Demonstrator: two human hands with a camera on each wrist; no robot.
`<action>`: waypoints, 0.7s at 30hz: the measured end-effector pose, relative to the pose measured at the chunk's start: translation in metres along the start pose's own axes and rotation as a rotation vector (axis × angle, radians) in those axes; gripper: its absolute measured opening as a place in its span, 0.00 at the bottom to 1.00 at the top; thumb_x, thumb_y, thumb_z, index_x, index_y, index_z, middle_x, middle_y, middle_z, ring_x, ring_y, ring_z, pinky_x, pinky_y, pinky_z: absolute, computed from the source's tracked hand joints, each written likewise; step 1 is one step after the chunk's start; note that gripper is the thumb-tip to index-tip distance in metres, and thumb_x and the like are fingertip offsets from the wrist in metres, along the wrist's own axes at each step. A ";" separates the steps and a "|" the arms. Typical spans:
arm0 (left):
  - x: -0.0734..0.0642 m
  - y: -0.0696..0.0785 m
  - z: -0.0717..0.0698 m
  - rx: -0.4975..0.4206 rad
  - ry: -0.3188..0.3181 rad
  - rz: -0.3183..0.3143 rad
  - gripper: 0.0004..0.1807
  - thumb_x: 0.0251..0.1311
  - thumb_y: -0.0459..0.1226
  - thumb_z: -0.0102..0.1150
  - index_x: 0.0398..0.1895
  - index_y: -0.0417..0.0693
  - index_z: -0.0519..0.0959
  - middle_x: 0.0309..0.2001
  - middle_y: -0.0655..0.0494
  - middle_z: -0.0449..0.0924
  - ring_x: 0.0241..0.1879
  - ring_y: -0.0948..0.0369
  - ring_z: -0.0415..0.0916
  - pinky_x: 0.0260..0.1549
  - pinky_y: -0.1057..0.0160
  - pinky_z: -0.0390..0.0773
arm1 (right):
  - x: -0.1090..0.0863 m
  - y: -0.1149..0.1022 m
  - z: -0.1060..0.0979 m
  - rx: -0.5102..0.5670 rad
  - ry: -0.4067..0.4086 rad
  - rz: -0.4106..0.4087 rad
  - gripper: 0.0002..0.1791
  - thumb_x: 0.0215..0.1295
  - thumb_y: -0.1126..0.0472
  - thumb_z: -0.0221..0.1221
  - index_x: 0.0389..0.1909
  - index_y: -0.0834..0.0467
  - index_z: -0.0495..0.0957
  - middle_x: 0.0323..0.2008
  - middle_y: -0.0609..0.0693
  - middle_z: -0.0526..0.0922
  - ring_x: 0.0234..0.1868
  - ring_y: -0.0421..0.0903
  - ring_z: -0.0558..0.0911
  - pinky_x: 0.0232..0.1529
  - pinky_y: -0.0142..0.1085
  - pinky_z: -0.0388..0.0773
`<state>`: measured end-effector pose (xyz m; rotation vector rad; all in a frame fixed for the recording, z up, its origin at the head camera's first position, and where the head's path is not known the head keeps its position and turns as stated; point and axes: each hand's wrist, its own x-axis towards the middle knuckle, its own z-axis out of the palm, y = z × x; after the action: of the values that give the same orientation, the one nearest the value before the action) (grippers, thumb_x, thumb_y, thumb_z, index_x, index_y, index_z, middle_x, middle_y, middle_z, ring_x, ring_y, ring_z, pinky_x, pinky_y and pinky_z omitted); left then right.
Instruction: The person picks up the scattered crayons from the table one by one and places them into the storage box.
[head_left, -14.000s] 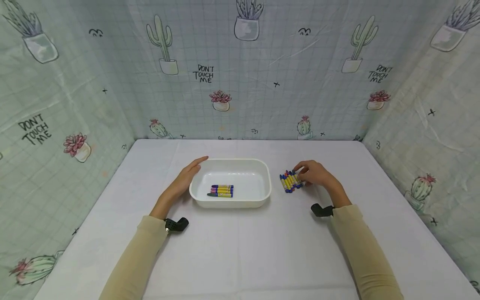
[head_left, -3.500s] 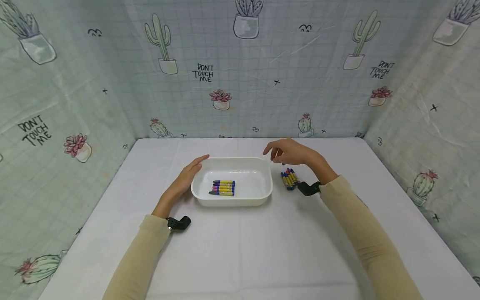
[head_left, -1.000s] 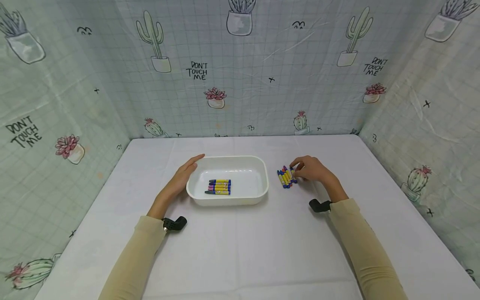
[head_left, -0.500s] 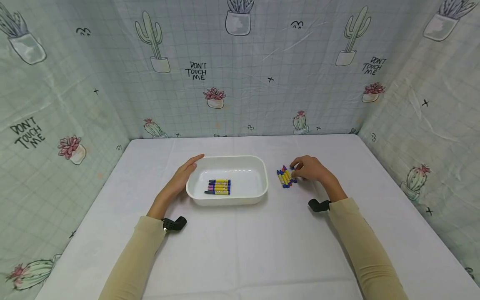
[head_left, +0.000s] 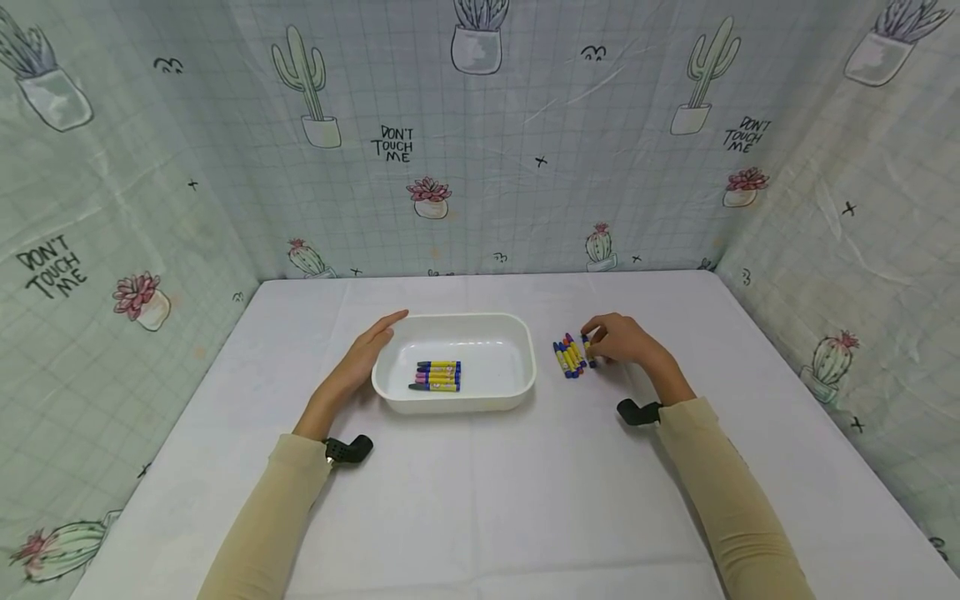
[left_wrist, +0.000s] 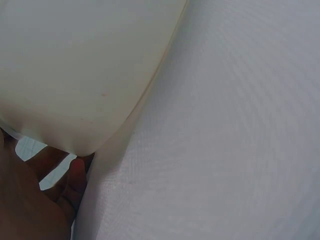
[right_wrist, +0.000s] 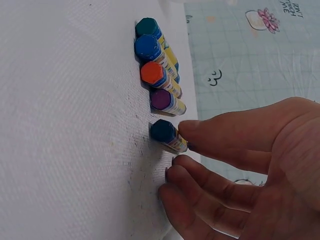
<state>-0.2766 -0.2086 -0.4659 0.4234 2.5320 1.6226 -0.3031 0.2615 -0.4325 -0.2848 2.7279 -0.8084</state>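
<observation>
Now, right hand: we see thumb and fingertips drawn together, pinching one dark blue crayon; the lower fingers are half bent and hold nothing.
Gap beside the row: half a second ago we saw this crayon closer against its neighbours; a narrow gap now parts them. We judge it singled out, though we cannot tell whether it has left the white cloth.
Row of crayons: we find teal, blue, orange and purple ends side by side, to the right of the tray and not in it.
White tray: we see more crayons lying parallel in its left half, apparently the gathered ones.
Left hand: we see it touching the tray's left end, fingers fairly straight, steadying it, we think.
</observation>
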 end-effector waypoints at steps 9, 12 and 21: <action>0.002 -0.002 0.001 0.021 0.011 0.000 0.27 0.84 0.49 0.31 0.82 0.63 0.57 0.84 0.54 0.51 0.83 0.47 0.46 0.80 0.37 0.47 | 0.000 0.000 0.001 0.003 -0.004 0.014 0.25 0.67 0.67 0.59 0.66 0.65 0.75 0.57 0.69 0.81 0.37 0.49 0.83 0.38 0.36 0.84; 0.002 -0.002 0.000 0.022 0.008 0.001 0.27 0.84 0.48 0.31 0.83 0.63 0.57 0.84 0.53 0.51 0.83 0.47 0.47 0.80 0.37 0.48 | 0.000 0.000 0.001 -0.003 -0.004 0.010 0.25 0.68 0.66 0.58 0.66 0.65 0.75 0.57 0.69 0.81 0.38 0.49 0.84 0.39 0.37 0.85; 0.003 -0.002 0.000 0.012 0.001 -0.005 0.27 0.84 0.49 0.31 0.82 0.64 0.57 0.83 0.54 0.53 0.83 0.48 0.49 0.79 0.38 0.52 | 0.001 -0.002 0.001 -0.018 -0.003 0.024 0.27 0.66 0.65 0.64 0.66 0.65 0.74 0.56 0.69 0.81 0.40 0.51 0.85 0.41 0.39 0.86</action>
<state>-0.2794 -0.2086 -0.4674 0.4170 2.5428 1.6070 -0.3037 0.2588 -0.4320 -0.2558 2.7319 -0.7767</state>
